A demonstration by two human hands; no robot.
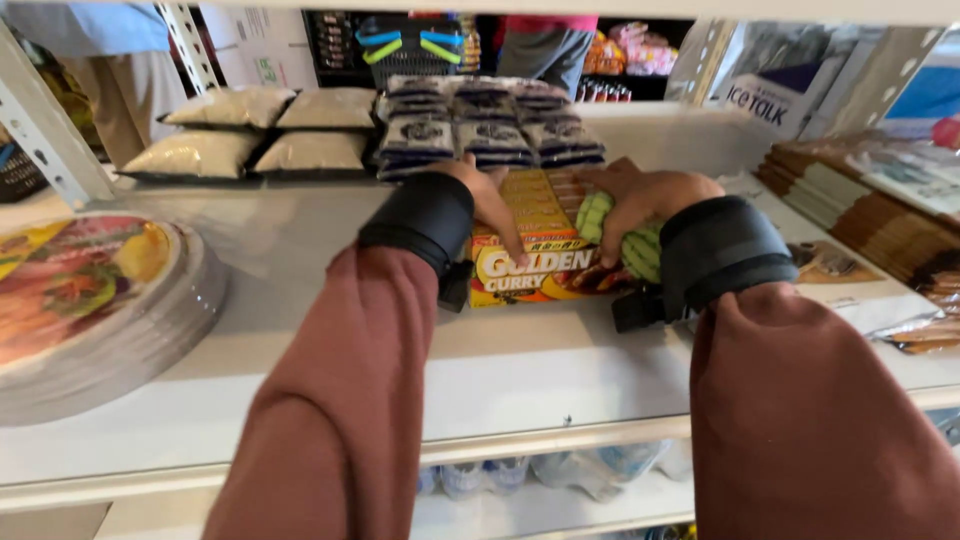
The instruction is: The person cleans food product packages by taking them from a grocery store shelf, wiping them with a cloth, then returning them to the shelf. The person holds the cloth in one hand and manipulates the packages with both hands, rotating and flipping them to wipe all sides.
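Note:
A stack of yellow and red flat boxes (545,215) lies in the middle of a white shelf (300,250). My left hand (488,200) rests on the left end of the stack, fingers curled over its front edge. My right hand (640,195) presses a folded green and white striped cloth (615,230) against the right side of the boxes. Both wrists wear black bands over maroon sleeves.
Dark packets (480,125) are stacked behind the boxes, with pale sacks (255,130) to their left. A pile of round plastic-wrapped discs (90,310) sits at the left. Brown flat packs (870,210) lie at the right. People stand beyond the shelf. Bottles show on the shelf below.

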